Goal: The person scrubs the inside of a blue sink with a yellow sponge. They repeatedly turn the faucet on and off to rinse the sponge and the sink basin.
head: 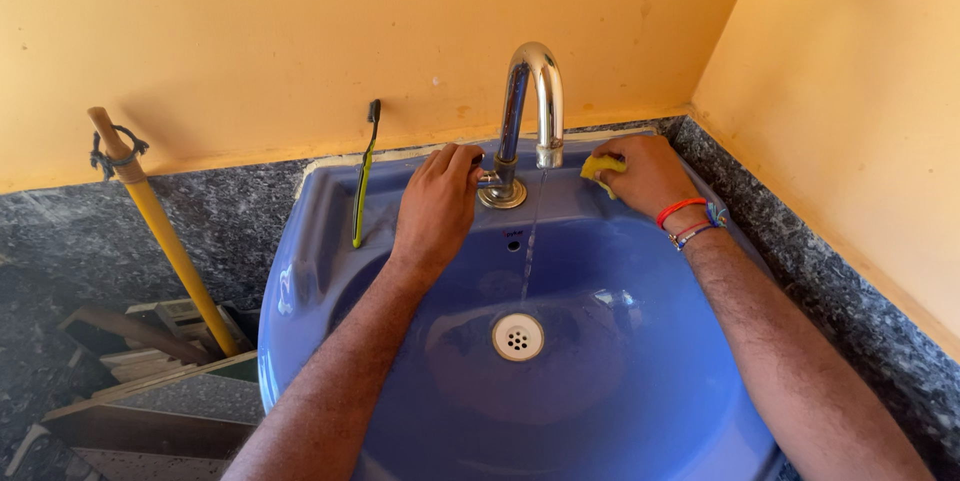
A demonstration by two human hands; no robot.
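Observation:
A blue wash basin (640,381) fills the middle of the view, with a white drain (518,336) at its bottom. A curved chrome tap (532,91) stands at the back rim, and a thin stream of water falls from its spout. My left hand (437,203) rests on the rim with its fingers on the tap's handle at the base. My right hand (645,174) presses a yellow sponge (600,169) on the rim to the right of the tap. Coloured bands circle my right wrist.
A green and black toothbrush (364,176) leans on the basin's back left rim against the orange wall. A yellow stick (165,236) stands at the left over stacked boards (150,371). Speckled dark stone counter (840,281) runs along the right wall.

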